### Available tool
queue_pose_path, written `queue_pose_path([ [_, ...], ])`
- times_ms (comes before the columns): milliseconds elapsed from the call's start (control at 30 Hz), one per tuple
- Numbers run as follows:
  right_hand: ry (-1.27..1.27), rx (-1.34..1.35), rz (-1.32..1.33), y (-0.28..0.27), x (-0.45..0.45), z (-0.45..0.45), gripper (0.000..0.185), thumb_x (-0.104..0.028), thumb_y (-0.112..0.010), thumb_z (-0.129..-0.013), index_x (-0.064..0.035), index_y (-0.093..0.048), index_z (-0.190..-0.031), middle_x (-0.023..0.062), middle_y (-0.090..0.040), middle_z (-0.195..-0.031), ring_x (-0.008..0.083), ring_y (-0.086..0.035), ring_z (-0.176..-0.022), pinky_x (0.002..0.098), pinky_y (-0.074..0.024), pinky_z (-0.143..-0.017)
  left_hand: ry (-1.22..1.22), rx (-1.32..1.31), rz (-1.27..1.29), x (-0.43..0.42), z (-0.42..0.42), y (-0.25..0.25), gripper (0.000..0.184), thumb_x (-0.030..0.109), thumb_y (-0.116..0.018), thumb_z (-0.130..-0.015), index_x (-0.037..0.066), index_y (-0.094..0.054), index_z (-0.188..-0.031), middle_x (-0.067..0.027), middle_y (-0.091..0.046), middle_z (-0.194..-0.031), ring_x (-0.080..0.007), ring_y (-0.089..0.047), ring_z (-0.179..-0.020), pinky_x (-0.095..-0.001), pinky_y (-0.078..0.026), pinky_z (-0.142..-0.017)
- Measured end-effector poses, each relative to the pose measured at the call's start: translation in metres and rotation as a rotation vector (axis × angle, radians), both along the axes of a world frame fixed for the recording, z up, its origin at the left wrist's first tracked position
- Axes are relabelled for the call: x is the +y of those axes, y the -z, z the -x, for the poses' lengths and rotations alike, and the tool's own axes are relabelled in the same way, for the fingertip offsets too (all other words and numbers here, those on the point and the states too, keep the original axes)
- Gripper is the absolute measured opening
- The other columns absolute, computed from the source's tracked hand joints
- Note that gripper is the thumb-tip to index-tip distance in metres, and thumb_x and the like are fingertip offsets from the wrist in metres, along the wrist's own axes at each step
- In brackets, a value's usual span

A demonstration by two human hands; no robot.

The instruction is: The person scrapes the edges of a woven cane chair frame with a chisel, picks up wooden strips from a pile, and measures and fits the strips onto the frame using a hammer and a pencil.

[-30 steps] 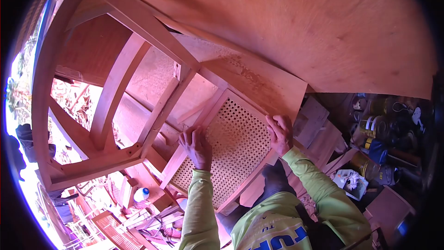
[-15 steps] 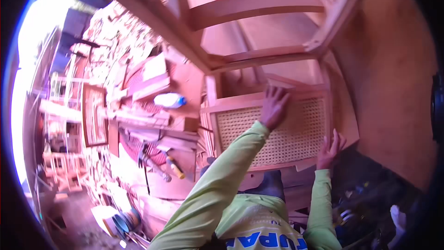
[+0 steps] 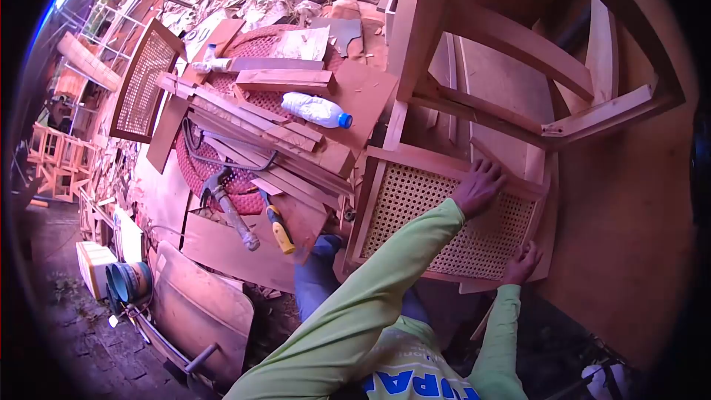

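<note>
A wooden chair (image 3: 463,155) with a woven cane seat (image 3: 444,215) stands before me, its backrest frame (image 3: 518,41) rising at the upper right. My left hand (image 3: 479,189) reaches across the cane, its bent fingers closed over the rear rail of the seat. A narrow wooden strip (image 3: 485,154) lies just past those fingertips; whether they touch it I cannot tell. At the seat's right front corner, my right hand (image 3: 521,263) has its fingers curled on the frame edge. Part of the cane is hidden under my left forearm.
Left of the chair, a board holds stacked wooden strips (image 3: 252,130), a plastic bottle (image 3: 315,109), a hammer (image 3: 228,207) and a yellow-handled tool (image 3: 278,226). Another cane panel (image 3: 147,80) leans farther left. A wheelbarrow (image 3: 200,304) and bucket (image 3: 129,281) stand at lower left.
My view has turned, so the chair appears tilted and farther right. My right hand's outstretched fingers have curled in at the seat edge. The left hand stays at the rear rail.
</note>
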State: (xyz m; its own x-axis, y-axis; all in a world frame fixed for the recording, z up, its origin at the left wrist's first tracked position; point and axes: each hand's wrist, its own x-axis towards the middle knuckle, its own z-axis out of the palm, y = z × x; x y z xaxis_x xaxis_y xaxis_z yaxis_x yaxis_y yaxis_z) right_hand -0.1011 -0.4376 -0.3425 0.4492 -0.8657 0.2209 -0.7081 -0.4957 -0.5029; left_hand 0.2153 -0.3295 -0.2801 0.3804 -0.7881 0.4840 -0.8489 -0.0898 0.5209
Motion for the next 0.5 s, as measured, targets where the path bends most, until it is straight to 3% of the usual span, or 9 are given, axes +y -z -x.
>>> queue_pose_path([
  [67,0.026,-0.059,-0.163,-0.002,-0.001,0.003,0.034,-0.001,-0.071,-0.103,0.0003,-0.063,-0.136,0.0159,-0.057,-0.126,0.0298,-0.068,-0.104,0.0433,-0.0582,-0.091,-0.004,-0.004,-0.006,0.000,0.001,-0.002,0.030,0.012,-0.067,-0.087,0.004,-0.068,-0.116,-0.0187,-0.062,-0.118,-0.0413,-0.059,-0.119,-0.0548,-0.047,-0.110],
  [200,0.048,-0.109,-0.178,-0.041,0.010,0.026,0.031,0.000,-0.068,-0.106,0.0014,-0.061,-0.136,0.0107,-0.055,-0.121,0.0220,-0.064,-0.101,0.0378,-0.0564,-0.088,-0.016,-0.012,-0.019,-0.002,-0.002,0.000,0.032,0.012,-0.070,-0.087,0.002,-0.067,-0.117,-0.0199,-0.062,-0.121,-0.0432,-0.058,-0.120,-0.0560,-0.046,-0.110],
  [300,-0.081,-0.278,-0.194,-0.069,0.036,0.012,0.029,-0.001,-0.065,-0.107,0.0025,-0.061,-0.135,0.0116,-0.055,-0.120,0.0240,-0.063,-0.100,0.0376,-0.0559,-0.086,-0.072,0.028,0.087,0.010,0.001,-0.028,0.032,0.012,-0.073,-0.092,0.001,-0.068,-0.121,-0.0199,-0.063,-0.122,-0.0433,-0.059,-0.119,-0.0553,-0.048,-0.108],
  [433,-0.493,-0.164,-0.099,-0.133,0.089,-0.041,0.033,0.003,-0.068,-0.100,0.0031,-0.064,-0.132,0.0157,-0.056,-0.119,0.0333,-0.063,-0.102,0.0433,-0.0556,-0.091,-0.172,0.328,0.210,0.092,0.004,-0.085,0.029,0.009,-0.075,-0.100,0.000,-0.068,-0.126,-0.0191,-0.068,-0.118,-0.0413,-0.063,-0.114,-0.0505,-0.052,-0.102],
  [500,-0.708,-0.037,-0.058,-0.151,0.108,-0.066,0.036,0.004,-0.070,-0.094,0.0024,-0.065,-0.130,0.0179,-0.058,-0.118,0.0385,-0.063,-0.105,0.0490,-0.0544,-0.096,-0.295,0.320,0.268,0.153,0.012,-0.099,0.026,0.003,-0.076,-0.101,0.000,-0.068,-0.125,-0.0181,-0.071,-0.112,-0.0394,-0.067,-0.107,-0.0463,-0.056,-0.095],
])
